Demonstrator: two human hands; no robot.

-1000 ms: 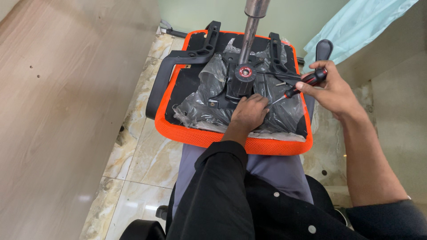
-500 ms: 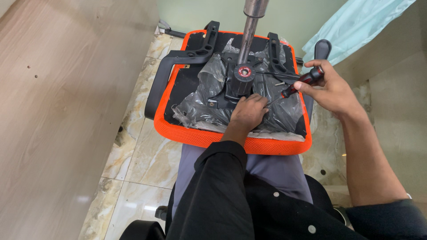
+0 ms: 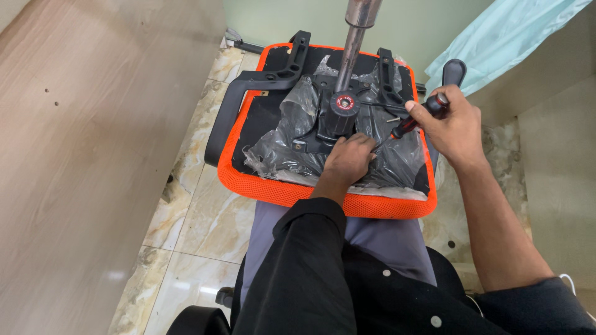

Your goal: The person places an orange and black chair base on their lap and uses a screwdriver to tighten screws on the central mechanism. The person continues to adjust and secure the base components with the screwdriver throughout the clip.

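So the upturned orange seat (image 3: 323,198) rests on the person's lap. Just past its near edge, the left hand (image 3: 349,160) presses curled fingers on crinkly plastic wrap (image 3: 292,146), soft and slippery, better gripped by the stiff rim. Beyond, the right hand (image 3: 452,127) clenches a screwdriver (image 3: 415,119), now nearer the black mechanism plate (image 3: 332,121) than a second ago.

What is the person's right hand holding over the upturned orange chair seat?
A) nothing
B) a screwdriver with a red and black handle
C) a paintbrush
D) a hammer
B: the right hand grips a screwdriver with a red and black handle, its tip angled down toward the plastic-wrapped underside of the seat.
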